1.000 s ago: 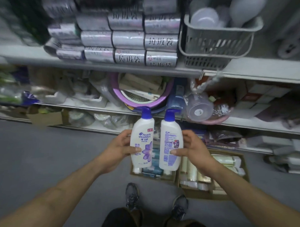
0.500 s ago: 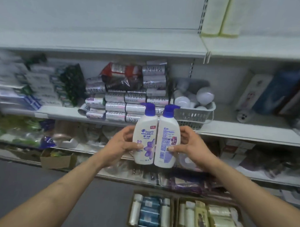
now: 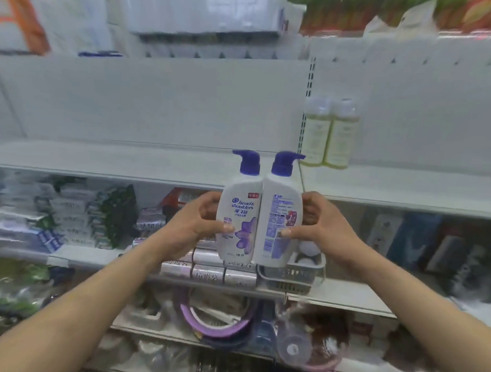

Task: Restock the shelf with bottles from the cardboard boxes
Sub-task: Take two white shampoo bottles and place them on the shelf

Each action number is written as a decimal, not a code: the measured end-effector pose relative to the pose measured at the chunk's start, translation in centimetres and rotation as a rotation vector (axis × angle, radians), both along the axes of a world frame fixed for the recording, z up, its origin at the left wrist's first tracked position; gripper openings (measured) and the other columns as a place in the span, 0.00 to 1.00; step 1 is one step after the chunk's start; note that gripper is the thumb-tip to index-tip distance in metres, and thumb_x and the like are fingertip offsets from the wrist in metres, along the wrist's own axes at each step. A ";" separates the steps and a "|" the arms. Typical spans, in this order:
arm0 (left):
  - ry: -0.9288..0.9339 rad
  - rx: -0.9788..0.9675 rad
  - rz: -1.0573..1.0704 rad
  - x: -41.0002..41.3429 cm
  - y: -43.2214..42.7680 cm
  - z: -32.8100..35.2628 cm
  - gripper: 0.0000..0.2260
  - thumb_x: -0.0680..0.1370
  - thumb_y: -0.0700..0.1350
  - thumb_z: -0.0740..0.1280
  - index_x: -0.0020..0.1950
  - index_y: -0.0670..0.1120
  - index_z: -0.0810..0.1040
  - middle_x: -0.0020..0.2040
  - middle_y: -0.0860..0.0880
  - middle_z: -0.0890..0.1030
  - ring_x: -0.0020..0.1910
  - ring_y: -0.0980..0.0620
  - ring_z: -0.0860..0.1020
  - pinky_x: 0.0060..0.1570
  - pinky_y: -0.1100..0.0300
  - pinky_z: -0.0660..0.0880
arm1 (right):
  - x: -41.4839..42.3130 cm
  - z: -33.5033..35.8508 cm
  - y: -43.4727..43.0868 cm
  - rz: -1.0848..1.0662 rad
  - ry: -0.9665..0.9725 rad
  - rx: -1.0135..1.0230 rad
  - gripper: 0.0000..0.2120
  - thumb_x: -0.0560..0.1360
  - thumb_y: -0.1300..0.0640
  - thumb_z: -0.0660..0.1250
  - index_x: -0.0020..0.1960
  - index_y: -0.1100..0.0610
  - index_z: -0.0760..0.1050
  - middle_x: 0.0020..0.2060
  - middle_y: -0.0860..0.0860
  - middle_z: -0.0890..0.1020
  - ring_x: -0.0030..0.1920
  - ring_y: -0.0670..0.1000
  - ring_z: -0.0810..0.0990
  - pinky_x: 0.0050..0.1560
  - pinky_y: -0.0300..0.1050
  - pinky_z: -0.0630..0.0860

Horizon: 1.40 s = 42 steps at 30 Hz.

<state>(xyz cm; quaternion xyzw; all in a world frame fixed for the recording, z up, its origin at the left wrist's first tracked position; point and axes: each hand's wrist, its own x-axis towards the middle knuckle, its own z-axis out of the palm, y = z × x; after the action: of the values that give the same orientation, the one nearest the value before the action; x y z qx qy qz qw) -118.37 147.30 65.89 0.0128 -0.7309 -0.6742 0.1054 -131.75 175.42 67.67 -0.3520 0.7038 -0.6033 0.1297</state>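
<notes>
**Desk:** What are you holding, and where is it?

**Me:** 2 shampoo bottles, dead centre of my view. The left bottle (image 3: 239,221) and the right bottle (image 3: 282,223) are upright and touching along their flanks. I have them raised in front of the front edge of the white shelf (image 3: 128,161). The left one shows its front label with a purple flower, and the right one shows its back label. Each has a blue pump cap (image 3: 249,163), with the spouts pointing out to 9 and 3 o'clock.

**Desk:** And the grips?

**Me:** My left grip (image 3: 194,225) is clasped round the left bottle from 9 o'clock, thumb across the label and fingers behind. My right grip (image 3: 323,227) grasps the right bottle from 3 o'clock in the same way.

**Desk:** What's around them?

**Me:** At 1 o'clock, 2 pale green bottles (image 3: 328,133) stand together on that shelf near the back panel. At 6 o'clock, behind the bottle bases, a white basket (image 3: 291,273) sits on the next shelf down. Silver packs (image 3: 208,272) are stacked just beside it at 7 o'clock. Lower again at 6 o'clock is a purple-rimmed basin (image 3: 214,324). The packets out at 9 o'clock are too blurred for me to read.
</notes>
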 end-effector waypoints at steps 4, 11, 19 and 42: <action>0.050 0.012 -0.024 -3.0 -0.1 3.9 0.27 0.74 0.38 0.81 0.70 0.49 0.76 0.62 0.40 0.86 0.62 0.38 0.85 0.55 0.48 0.85 | -2.4 3.9 0.3 -0.045 0.039 -0.044 0.32 0.66 0.64 0.85 0.65 0.53 0.76 0.57 0.47 0.87 0.56 0.50 0.88 0.51 0.47 0.86; 0.095 -0.035 0.016 -9.1 -2.3 8.1 0.33 0.68 0.43 0.85 0.71 0.48 0.75 0.62 0.41 0.86 0.63 0.39 0.85 0.66 0.37 0.78 | -6.7 7.8 -1.2 -0.153 0.116 -0.044 0.30 0.66 0.62 0.86 0.62 0.51 0.76 0.52 0.41 0.87 0.51 0.48 0.89 0.43 0.38 0.84; 0.040 -0.076 0.065 -15.8 -5.1 8.4 0.29 0.71 0.39 0.82 0.69 0.49 0.76 0.60 0.46 0.87 0.61 0.42 0.86 0.66 0.35 0.79 | -10.7 6.9 -4.0 -0.337 0.152 -0.001 0.30 0.67 0.61 0.85 0.62 0.49 0.75 0.55 0.42 0.84 0.47 0.42 0.87 0.37 0.32 0.81; -0.007 -0.128 0.067 -17.6 -7.9 8.6 0.34 0.66 0.45 0.82 0.70 0.54 0.75 0.64 0.48 0.86 0.65 0.42 0.83 0.70 0.35 0.76 | -18.3 11.4 -5.2 0.183 -0.102 -0.053 0.26 0.79 0.63 0.68 0.76 0.48 0.75 0.72 0.49 0.80 0.71 0.52 0.79 0.71 0.57 0.74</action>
<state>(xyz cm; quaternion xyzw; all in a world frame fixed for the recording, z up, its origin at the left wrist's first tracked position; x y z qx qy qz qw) -136.01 139.42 74.50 0.0330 -0.7721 -0.6220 0.1260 -150.05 170.21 79.08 -0.3869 0.6450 -0.6244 0.2108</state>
